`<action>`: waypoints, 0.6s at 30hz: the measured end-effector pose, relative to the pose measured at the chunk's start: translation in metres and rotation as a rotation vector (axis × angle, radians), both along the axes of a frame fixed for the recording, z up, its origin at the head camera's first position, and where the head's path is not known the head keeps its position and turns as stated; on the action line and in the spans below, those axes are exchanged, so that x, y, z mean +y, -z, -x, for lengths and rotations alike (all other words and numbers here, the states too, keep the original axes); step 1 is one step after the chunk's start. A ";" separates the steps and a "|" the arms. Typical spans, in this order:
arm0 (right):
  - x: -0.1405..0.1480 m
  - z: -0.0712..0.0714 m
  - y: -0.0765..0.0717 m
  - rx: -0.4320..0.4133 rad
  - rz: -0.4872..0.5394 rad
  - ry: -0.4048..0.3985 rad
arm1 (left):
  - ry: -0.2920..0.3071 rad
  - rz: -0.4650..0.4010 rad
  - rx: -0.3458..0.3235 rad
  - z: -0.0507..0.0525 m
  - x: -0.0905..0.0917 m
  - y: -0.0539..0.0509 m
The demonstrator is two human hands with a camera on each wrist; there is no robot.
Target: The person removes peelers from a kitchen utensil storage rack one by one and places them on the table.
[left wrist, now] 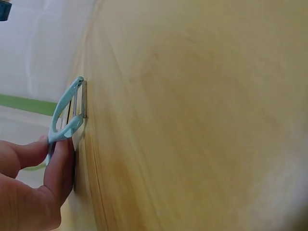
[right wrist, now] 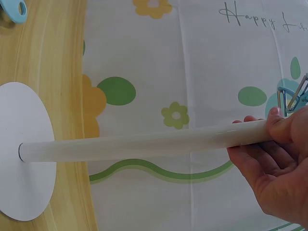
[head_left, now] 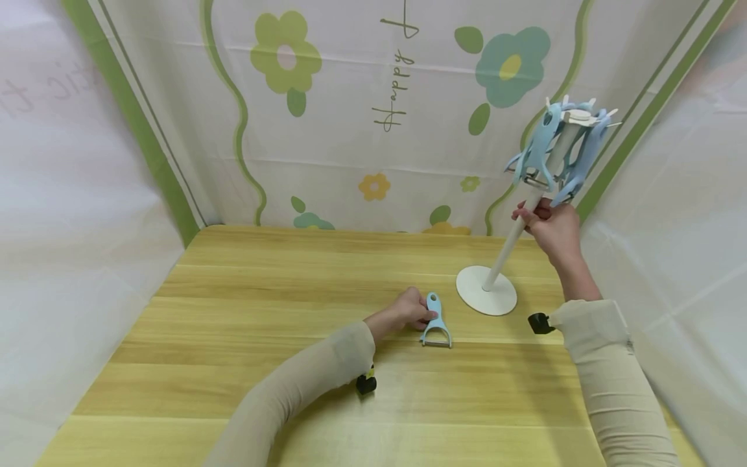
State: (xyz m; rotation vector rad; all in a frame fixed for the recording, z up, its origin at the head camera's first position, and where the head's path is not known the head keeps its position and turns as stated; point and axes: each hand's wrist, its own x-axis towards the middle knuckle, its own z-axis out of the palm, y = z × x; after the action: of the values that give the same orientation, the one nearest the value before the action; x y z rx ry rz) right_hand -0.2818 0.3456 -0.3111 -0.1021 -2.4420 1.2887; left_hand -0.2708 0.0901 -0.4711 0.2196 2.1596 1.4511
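A light blue Y-shaped peeler (head_left: 434, 319) is pinched by my left hand (head_left: 411, 307) between thumb and fingers, at the table. In the left wrist view the peeler (left wrist: 62, 113) shows its metal blade close to the wood, with the left hand (left wrist: 36, 180) behind it. My right hand (head_left: 554, 224) grips the white pole of a stand (head_left: 506, 253) just below its top. Several blue peelers (head_left: 539, 146) hang from the hooks at the stand's head. The right wrist view shows the right hand (right wrist: 274, 163) around the pole (right wrist: 144, 147), above the round base (right wrist: 29, 192).
The wooden table (head_left: 280, 292) ends at the back against a flowered curtain (head_left: 344, 117). White cloth (head_left: 87, 227) hangs along the left side, and more cloth hangs on the right. A small black camera (head_left: 541, 323) sits by the right cuff.
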 end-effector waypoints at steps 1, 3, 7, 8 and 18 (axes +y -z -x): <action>0.000 0.000 0.000 0.000 0.001 -0.001 | 0.001 0.006 0.004 0.000 0.000 0.000; 0.000 0.000 0.001 0.000 0.005 -0.001 | 0.001 0.018 0.007 0.000 0.000 -0.001; 0.000 0.000 0.001 0.000 0.002 0.000 | 0.027 0.056 0.028 0.001 -0.001 -0.004; 0.000 0.001 0.001 0.001 0.003 -0.001 | 0.035 0.066 0.037 0.001 -0.002 -0.005; -0.001 0.000 0.001 -0.001 -0.007 0.009 | 0.145 0.261 0.155 0.005 -0.005 -0.011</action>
State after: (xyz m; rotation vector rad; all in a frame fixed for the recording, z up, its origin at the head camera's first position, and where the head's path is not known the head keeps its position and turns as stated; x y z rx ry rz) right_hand -0.2822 0.3449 -0.3118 -0.1114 -2.4443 1.2767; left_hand -0.2761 0.0848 -0.4605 0.3953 2.3764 1.0916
